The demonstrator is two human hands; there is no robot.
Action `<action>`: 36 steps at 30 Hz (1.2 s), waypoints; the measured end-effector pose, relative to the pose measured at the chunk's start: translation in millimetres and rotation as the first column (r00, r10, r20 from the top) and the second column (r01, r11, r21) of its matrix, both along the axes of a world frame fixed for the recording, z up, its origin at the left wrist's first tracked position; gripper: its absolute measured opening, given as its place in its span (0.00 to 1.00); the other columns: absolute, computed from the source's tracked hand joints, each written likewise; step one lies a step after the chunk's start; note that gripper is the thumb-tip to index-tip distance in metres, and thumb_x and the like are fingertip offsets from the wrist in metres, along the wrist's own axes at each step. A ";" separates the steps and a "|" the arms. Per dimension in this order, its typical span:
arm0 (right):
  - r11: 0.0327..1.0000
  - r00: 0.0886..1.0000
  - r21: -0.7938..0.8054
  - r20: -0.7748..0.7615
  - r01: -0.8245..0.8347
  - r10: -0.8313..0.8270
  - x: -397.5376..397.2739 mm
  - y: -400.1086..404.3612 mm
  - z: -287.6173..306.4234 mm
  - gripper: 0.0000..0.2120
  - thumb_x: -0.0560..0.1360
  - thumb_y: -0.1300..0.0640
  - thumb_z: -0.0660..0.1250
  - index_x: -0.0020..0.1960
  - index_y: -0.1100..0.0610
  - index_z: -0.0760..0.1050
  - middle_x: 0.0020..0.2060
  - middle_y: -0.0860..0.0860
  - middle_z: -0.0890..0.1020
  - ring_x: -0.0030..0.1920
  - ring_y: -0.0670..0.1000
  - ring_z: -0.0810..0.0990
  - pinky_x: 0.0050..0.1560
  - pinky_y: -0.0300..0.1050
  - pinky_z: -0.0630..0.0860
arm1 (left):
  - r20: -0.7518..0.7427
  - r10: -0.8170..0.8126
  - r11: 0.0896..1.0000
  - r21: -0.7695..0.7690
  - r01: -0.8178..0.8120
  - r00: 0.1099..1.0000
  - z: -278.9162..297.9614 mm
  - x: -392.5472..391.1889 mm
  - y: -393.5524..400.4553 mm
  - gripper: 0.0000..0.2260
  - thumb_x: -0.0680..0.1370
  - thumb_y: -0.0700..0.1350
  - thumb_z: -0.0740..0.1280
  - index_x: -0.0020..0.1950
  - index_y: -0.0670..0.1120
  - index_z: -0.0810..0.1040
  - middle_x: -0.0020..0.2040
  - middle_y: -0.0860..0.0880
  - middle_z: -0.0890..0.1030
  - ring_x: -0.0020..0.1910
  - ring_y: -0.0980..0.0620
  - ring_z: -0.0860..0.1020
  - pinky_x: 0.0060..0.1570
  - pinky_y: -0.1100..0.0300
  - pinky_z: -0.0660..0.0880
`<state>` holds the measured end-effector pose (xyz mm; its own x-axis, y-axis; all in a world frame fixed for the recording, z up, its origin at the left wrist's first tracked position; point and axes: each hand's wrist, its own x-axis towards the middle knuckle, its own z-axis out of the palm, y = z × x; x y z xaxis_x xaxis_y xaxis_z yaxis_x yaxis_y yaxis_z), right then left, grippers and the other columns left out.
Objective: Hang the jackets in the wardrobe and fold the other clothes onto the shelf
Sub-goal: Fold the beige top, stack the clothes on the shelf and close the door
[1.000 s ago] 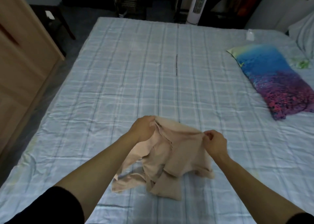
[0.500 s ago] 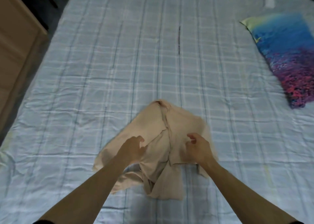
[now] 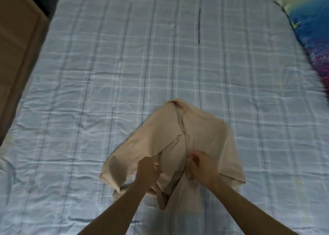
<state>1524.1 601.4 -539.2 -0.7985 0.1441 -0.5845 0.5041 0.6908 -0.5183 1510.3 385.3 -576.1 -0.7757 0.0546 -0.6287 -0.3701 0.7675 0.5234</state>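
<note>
head: beige garment [image 3: 201, 133] collar pointing away

My beige, thin cotton garment [image 3: 178, 145] lies rumpled and half spread on the bed, lower centre of the frame, neck opening toward the top, loose folds bunched along its middle.

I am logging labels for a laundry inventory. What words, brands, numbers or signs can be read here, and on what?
None: the crumpled beige garment, the light blue checked bedsheet, the blue and purple patterned pillow and the wooden cabinet show no readable text.
</note>
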 end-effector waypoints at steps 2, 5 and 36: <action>1.000 1.000 -0.003 0.001 -0.019 0.019 1.3 -5.7 5.6 0.07 0.77 0.57 0.64 0.53 0.53 0.78 0.46 0.52 0.81 0.45 0.53 0.81 0.49 0.52 0.79 | -0.084 0.075 0.996 0.044 -0.071 0.994 9.6 -2.3 1.7 0.07 0.66 0.36 0.75 0.42 0.43 0.85 0.41 0.49 0.82 0.41 0.52 0.79 0.48 0.57 0.74; 0.999 0.999 -0.039 -0.039 -0.021 0.020 0.2 -10.3 16.2 0.10 0.77 0.55 0.63 0.57 0.50 0.78 0.50 0.49 0.81 0.46 0.50 0.81 0.51 0.49 0.79 | -0.190 0.101 0.989 0.124 -0.078 0.977 37.1 -8.8 5.7 0.09 0.63 0.32 0.71 0.36 0.45 0.79 0.35 0.53 0.80 0.35 0.55 0.75 0.39 0.59 0.73; 0.664 0.591 -0.413 -0.805 -0.623 0.054 82.2 -35.8 357.3 0.06 0.72 0.66 0.69 0.48 0.59 0.77 0.41 0.54 0.80 0.46 0.57 0.79 0.54 0.53 0.78 | -0.694 -0.394 0.857 -0.040 0.514 0.602 502.0 98.9 5.3 0.19 0.76 0.30 0.60 0.54 0.55 0.68 0.47 0.55 0.83 0.47 0.56 0.81 0.44 0.62 0.77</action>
<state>1606.3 565.7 -181.9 -0.8610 -0.3837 0.3339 -0.3978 0.0990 -0.9121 1609.2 390.6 -74.1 -0.8229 0.5619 0.0843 0.4912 0.6291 0.6024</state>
